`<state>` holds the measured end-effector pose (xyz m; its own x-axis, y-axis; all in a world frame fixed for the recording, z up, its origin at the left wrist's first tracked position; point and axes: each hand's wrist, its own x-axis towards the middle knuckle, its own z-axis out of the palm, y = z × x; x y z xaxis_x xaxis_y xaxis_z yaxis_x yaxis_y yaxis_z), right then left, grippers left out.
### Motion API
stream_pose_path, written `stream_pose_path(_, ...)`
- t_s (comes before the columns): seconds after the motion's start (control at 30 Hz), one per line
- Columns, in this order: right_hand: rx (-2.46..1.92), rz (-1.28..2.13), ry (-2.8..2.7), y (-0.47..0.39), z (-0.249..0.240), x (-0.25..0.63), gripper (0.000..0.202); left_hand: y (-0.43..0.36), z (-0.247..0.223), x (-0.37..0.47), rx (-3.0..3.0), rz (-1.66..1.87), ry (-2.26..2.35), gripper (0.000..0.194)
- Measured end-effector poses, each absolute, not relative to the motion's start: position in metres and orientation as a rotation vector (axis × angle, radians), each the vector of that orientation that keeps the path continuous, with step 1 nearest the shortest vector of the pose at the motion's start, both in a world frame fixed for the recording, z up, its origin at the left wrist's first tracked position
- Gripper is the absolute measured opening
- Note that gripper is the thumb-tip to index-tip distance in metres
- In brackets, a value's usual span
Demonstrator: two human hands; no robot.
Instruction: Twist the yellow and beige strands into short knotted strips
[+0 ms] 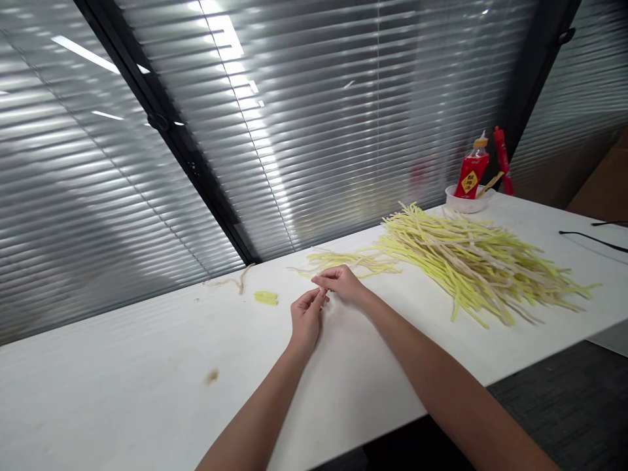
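My left hand (308, 316) and my right hand (339, 282) meet above the white table, fingertips pinched close together. Whatever lies between the fingers is too small to make out. Just beyond them spreads a thin scatter of yellow and beige fuzzy stems (353, 261), which look like pipe cleaners. To the left of my hands lies a small bundle of short yellow pieces (265, 298). A large heap of long yellow and beige stems (471, 261) covers the table on the right.
A red-labelled bottle (473, 171) with a pointed nozzle stands in a clear plastic tub (466, 201) at the back right, beside a red tube (503, 162). Beige strands (242, 280) lie near the blinds (314, 131). Black glasses temples (593, 239) show at the right edge. A brown stain (211, 377) marks the table (122, 399).
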<state>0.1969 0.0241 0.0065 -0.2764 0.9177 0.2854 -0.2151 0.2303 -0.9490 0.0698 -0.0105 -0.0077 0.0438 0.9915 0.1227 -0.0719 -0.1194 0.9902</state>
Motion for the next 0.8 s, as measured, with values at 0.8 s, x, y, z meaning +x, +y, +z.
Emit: stream_pose_path(0.8,-0.779,1.19,-1.158,0.0287,-0.0002,0.1895,0.031,-0.0044,-0.0086,0.0686,1.467,1.148,1.064,0.036)
